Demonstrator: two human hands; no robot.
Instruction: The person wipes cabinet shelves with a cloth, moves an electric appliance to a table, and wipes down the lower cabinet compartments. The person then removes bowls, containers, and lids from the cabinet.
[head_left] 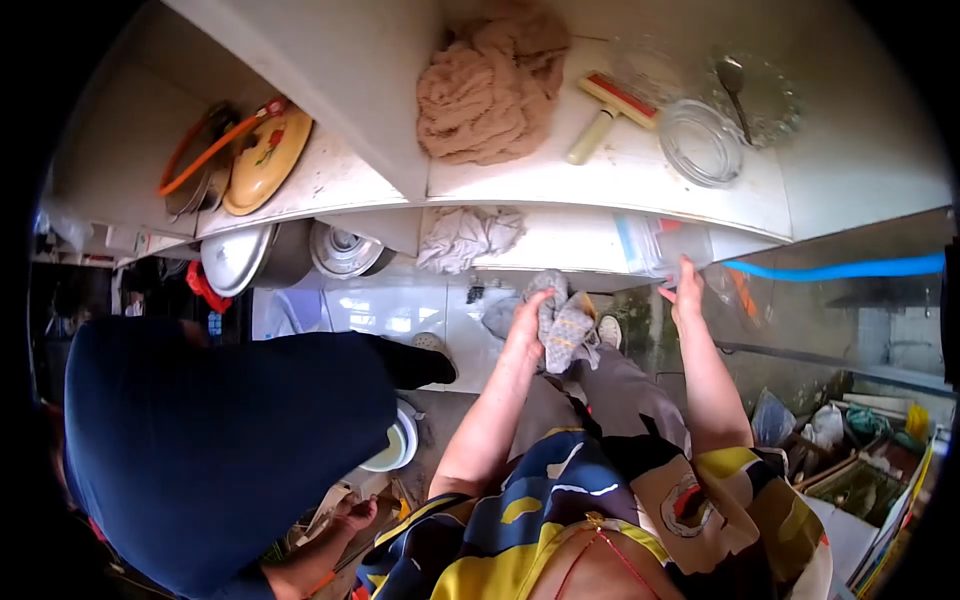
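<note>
My left hand (pixel 532 325) is closed around a bunched grey cloth (pixel 568 335) with yellowish stripes, which hangs in front of my legs. My right hand (pixel 685 292) is raised to the lower shelf's right end. Its thumb and fingers are at the near edge of a clear plastic container (pixel 683 246), with blue and red showing at its left side. A crumpled pale cloth (pixel 468 238) lies on that same shelf, to the left of the container.
The upper shelf (pixel 540 192) holds a brown cloth (pixel 490 90), a squeegee-like tool (pixel 612 112) and a glass dish (pixel 700 142). Pots with lids (pixel 238 262) stand at left. A co-worker in dark blue (pixel 230 450) bends beside me, near a bucket (pixel 400 440). A blue hose (pixel 840 268) runs at right.
</note>
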